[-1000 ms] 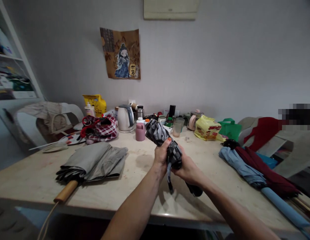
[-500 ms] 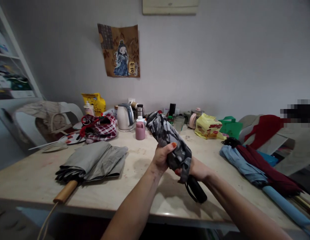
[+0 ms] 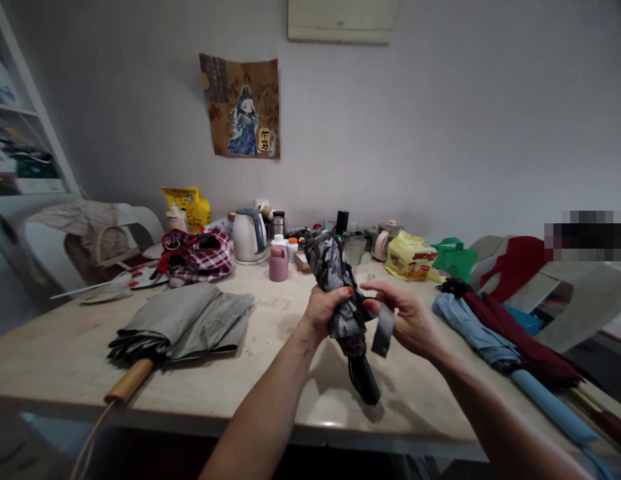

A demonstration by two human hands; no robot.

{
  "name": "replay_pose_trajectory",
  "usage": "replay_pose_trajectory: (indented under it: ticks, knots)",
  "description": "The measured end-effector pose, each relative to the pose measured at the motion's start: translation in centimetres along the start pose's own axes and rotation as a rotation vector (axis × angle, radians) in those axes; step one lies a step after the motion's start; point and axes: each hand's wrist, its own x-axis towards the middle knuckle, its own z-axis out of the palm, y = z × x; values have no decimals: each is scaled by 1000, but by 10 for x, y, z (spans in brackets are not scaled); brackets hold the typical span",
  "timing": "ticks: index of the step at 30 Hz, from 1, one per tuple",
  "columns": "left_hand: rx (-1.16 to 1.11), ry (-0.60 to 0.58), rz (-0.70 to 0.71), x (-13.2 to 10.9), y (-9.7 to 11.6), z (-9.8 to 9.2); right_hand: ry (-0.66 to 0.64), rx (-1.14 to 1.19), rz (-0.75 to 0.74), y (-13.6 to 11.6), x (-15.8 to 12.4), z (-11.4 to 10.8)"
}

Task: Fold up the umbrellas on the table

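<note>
Just above the table [image 3: 290,393], near its front edge, the left hand [image 3: 324,312] grips a folded grey camouflage umbrella [image 3: 335,280] around its middle, fingers wrapped tight about the bunched fabric, thumb with an orange-painted nail lying across the front. The umbrella stands tilted, its tip pointing up and away toward the wall, its black handle [image 3: 365,383] hanging down close to the tabletop. Just to the right, the right hand [image 3: 410,320] pinches the umbrella's grey closing strap [image 3: 383,331] between thumb and fingertips and holds it out from the canopy, the other fingers loosely spread.

On the left side of the table lies a grey folded umbrella with a wooden handle [image 3: 183,327], well apart from the hands. On the right side a light blue umbrella [image 3: 495,347] and a dark red umbrella [image 3: 525,343] lie side by side, touching. Farther back stand a white electric kettle [image 3: 249,235], a pink bottle [image 3: 279,263], a clear glass [image 3: 355,252], a yellow snack packet [image 3: 411,257] and a red plaid bag [image 3: 200,255]. A poster of a cartoon figure [image 3: 243,107] hangs on the wall.
</note>
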Motion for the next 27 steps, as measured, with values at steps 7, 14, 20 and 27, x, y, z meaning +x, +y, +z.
replay_pose_trajectory:
  ticks: [7,14,20,27]
  knots:
    - [132,-67,-108,-6,-4,8,259,296,179,-15,14,-24]
    - [19,-228,-245,-1,-19,7,209,121,-201,-56,7,16]
    - [-175,-309,-327,8,-7,-16,278,304,-148,-71,13,16]
    - [-224,-308,-243,0,12,-29,464,563,130,-18,31,-51]
